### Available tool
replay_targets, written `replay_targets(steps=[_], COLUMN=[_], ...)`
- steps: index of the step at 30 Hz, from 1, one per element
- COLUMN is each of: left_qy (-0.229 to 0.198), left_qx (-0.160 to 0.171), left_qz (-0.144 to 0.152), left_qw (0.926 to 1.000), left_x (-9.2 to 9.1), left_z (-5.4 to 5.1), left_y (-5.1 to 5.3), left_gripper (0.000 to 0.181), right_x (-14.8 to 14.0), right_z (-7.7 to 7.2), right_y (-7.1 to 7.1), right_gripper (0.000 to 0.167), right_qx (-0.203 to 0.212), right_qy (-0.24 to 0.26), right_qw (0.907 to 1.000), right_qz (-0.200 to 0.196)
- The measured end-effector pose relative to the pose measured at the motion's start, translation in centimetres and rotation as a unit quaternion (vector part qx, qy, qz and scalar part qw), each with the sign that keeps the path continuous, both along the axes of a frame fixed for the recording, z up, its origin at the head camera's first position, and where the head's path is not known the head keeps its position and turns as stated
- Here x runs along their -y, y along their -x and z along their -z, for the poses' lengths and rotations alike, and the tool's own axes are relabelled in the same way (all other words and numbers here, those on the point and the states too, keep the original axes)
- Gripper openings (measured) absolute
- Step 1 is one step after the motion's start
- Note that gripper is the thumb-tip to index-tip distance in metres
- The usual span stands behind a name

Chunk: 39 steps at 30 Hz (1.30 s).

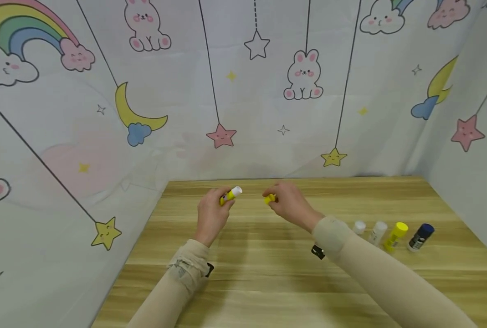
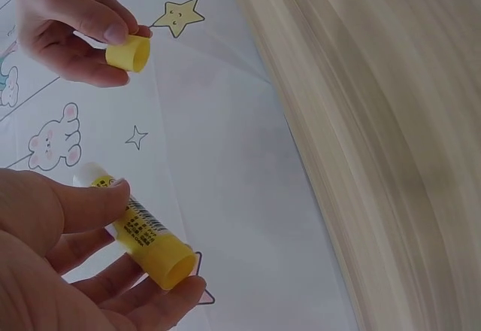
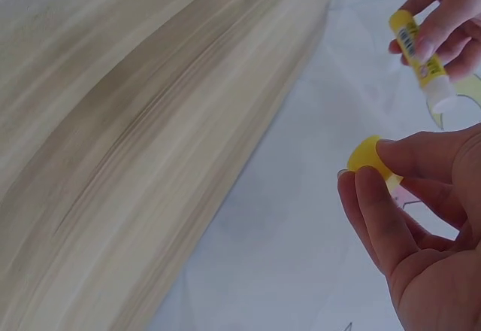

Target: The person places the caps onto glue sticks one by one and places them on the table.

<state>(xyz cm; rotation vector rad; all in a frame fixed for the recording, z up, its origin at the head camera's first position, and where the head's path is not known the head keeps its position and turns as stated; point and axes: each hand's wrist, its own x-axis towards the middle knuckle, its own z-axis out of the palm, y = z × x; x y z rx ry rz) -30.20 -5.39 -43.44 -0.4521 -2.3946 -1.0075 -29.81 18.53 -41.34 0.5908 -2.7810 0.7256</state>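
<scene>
A yellow glue stick (image 1: 230, 195) with a bared white end is gripped in my left hand (image 1: 212, 212), tilted above the table. In the left wrist view the glue stick (image 2: 143, 229) lies between thumb and fingers, its printed barcode label showing. My right hand (image 1: 291, 203) pinches the yellow cap (image 1: 269, 198) a short way to the right, apart from the stick. The right wrist view shows the cap (image 3: 368, 158) between thumb and fingertips.
On the table (image 1: 243, 273) at the right stand several glue sticks: a white-capped one (image 1: 359, 227), a whitish one (image 1: 377, 233), a yellow one (image 1: 396, 236) and a dark-blue-capped one (image 1: 421, 237). The right forearm passes close to them. A printed cloth (image 1: 177, 91) hangs behind.
</scene>
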Motion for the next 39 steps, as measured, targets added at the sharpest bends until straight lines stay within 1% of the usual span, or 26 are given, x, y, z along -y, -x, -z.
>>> replay_targets(steps=[6, 10, 14, 16, 21, 27, 33, 37, 39], left_qy=[0.006, 0.01, 0.014, 0.018, 0.025, 0.034, 0.047, 0.052, 0.051], left_qx=[0.004, 0.001, -0.007, -0.009, -0.015, -0.021, -0.016, -0.017, -0.021], left_qz=[0.007, 0.014, 0.025, 0.031, 0.039, 0.048, 0.063, 0.066, 0.067], left_qw=[0.9999, 0.9999, 0.9996, 0.9993, 0.9988, 0.998, 0.9968, 0.9963, 0.9962], left_x=[-0.4, -0.7, -1.1, -1.3, -1.8, -2.3, -2.7, -3.0, -3.0], left_z=[0.0, 0.0, -0.2, -0.3, -0.3, -0.2, -0.3, -0.4, -0.4], left_y=[0.0, -0.2, -0.5, -0.7, -1.1, -1.4, -2.0, -2.4, -2.4], left_gripper=[0.03, 0.031, 0.032, 0.032, 0.03, 0.029, 0.029, 0.029, 0.03], right_x=[0.3, 0.4, 0.5, 0.5, 0.8, 1.3, 1.4, 1.5, 1.5], right_z=[-0.6, -1.0, -1.4, -1.7, -2.3, -2.7, -2.8, -2.8, -2.8], right_y=[-1.2, -1.7, -2.1, -2.3, -2.6, -2.7, -2.7, -2.8, -2.8], right_gripper=[0.023, 0.023, 0.023, 0.024, 0.022, 0.02, 0.02, 0.02, 0.02], right_qx=[-0.022, -0.039, -0.053, -0.051, -0.048, -0.057, -0.063, -0.069, -0.069], right_qy=[0.01, 0.022, 0.049, 0.064, 0.088, 0.109, 0.111, 0.109, 0.109], right_qw=[0.9997, 0.9989, 0.997, 0.9963, 0.9946, 0.9919, 0.9913, 0.9911, 0.9909], right_qz=[-0.007, -0.016, -0.027, -0.026, -0.025, -0.033, -0.031, -0.035, -0.037])
